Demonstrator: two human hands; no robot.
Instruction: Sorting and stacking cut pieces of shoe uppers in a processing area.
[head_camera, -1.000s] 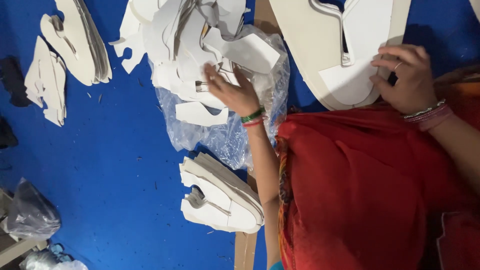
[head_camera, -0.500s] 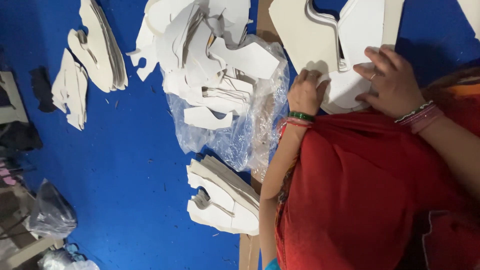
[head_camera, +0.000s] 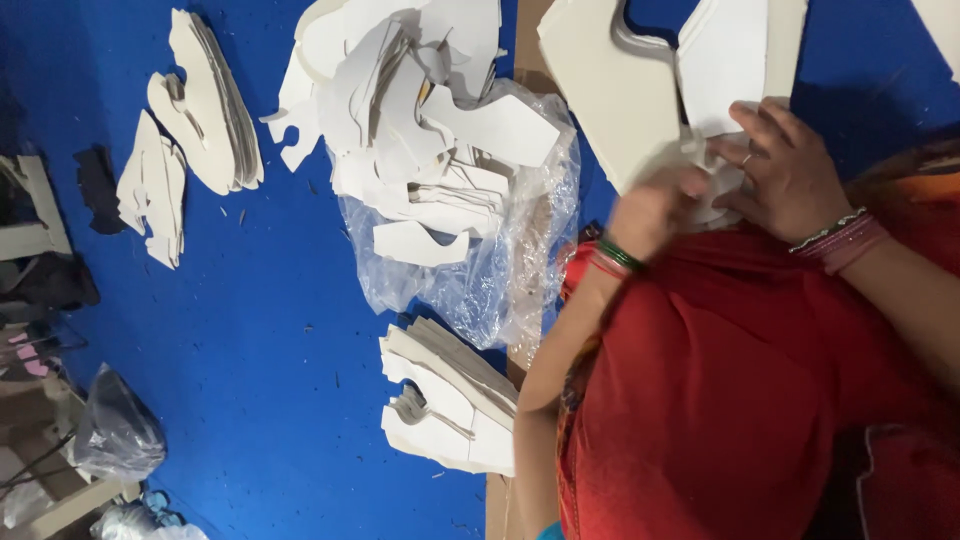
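Note:
My left hand (head_camera: 650, 208), with green and red bangles at the wrist, is blurred and closes on a small white cut piece (head_camera: 716, 188) over my red-clothed lap. My right hand (head_camera: 790, 170), with pink bangles, grips the same piece from the other side. Both hands lie over a large beige board (head_camera: 600, 90) that carries a bigger white cut shape (head_camera: 725, 70). To the left of my left hand, a loose heap of white cut pieces (head_camera: 430, 120) sits on a clear plastic bag (head_camera: 500, 290).
A blue surface (head_camera: 250, 330) lies under everything. A neat stack of white pieces (head_camera: 450, 410) sits beside my left elbow. Two more stacks (head_camera: 210, 100) (head_camera: 155, 190) lie far left, near a black scrap (head_camera: 95, 185). A crumpled clear bag (head_camera: 115, 435) sits lower left.
My left hand left the heap of white pieces and came across to the beige board, joining my right hand on a small white piece. The view shifted slightly.

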